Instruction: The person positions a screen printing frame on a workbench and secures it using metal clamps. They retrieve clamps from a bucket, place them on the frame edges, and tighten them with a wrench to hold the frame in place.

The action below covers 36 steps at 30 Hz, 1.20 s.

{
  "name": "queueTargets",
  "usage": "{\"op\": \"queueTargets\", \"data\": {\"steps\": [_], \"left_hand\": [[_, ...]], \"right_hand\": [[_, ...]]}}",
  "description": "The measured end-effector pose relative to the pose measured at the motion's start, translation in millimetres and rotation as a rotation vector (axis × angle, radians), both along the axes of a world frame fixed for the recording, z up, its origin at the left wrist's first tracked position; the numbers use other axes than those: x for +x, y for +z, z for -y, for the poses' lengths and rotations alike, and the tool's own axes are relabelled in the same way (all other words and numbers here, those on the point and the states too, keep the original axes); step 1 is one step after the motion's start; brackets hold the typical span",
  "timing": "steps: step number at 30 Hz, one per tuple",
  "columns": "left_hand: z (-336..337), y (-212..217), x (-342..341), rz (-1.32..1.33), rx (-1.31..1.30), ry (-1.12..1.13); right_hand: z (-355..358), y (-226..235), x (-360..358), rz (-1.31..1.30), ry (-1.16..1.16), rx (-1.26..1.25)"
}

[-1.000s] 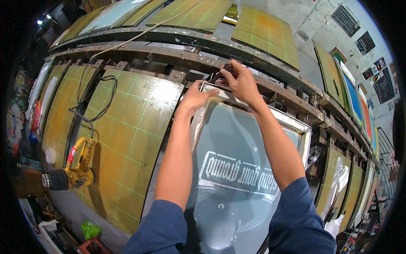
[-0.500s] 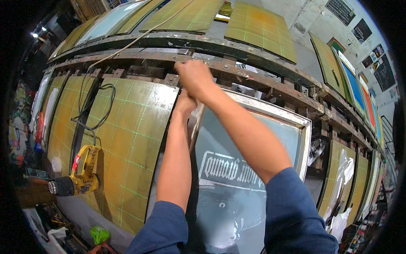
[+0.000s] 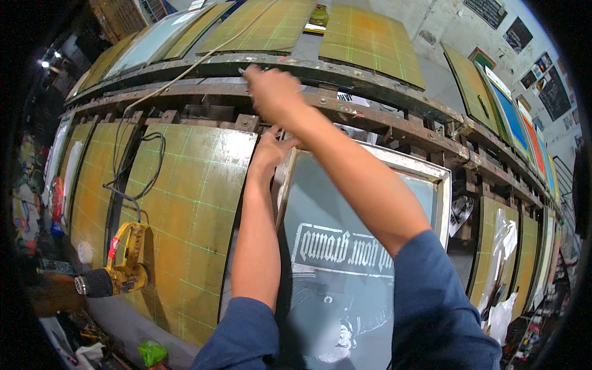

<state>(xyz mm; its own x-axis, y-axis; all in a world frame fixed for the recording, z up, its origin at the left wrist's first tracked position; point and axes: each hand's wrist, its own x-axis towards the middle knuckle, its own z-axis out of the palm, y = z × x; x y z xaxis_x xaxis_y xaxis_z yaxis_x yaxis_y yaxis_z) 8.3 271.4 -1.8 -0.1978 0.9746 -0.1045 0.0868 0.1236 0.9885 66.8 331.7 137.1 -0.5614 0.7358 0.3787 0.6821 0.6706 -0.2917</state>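
Since the earlier frames, the right hand (image 3: pixel 271 92) has been swung leftward and upward, off the top edge of the screen printing frame (image 3: pixel 394 161) and onto the rusty metal rail (image 3: pixel 382 120) above it; the left hand (image 3: pixel 271 150) has been kept at the frame's upper left corner.

At the far left, a yellow heat gun (image 3: pixel 117 271) with a black nozzle is seen lying at the edge of a yellow-green gridded platen (image 3: pixel 191 228), and its black cord (image 3: pixel 139 166) is looped up across the board. A pale cable (image 3: pixel 185 68) is strung diagonally over the rail toward the top. More gridded platens (image 3: pixel 370 37) are laid out beyond the rail, and coloured screens (image 3: pixel 512 117) are lined up at the right.

The frame's grey mesh, with a white mirrored design on it, is largely covered by both blue-sleeved forearms. The right hand is blurred, so whether something small is pinched in it cannot be told; its fingers appear curled together against the rail. The left hand's fingertips are partly hidden behind the right forearm; its fingers are pressed against the frame's corner, with the thumb spread aside. The left arm is stretched straight up, and the right arm is crossed over the frame from lower right to upper left.
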Motion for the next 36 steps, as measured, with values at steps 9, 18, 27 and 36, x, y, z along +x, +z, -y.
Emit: {"op": "queueTargets", "data": {"steps": [9,18,27,36], "left_hand": [[8.3,29.0,2.9,-0.013,-0.176,-0.012],[12.6,41.7,11.0,-0.021,-0.174,-0.01],[11.5,32.5,9.4,-0.048,-0.169,-0.013],[4.0,18.6,5.2,-0.128,-0.149,-0.018]], "right_hand": [[10.6,-93.5,123.1,-1.028,-0.005,-0.637],[8.4,-96.7,130.1,-0.902,-0.022,-0.605],[13.2,-91.5,138.0,-0.633,0.005,-0.432],[-3.6,-41.2,79.6,-0.191,0.136,0.006]]}}
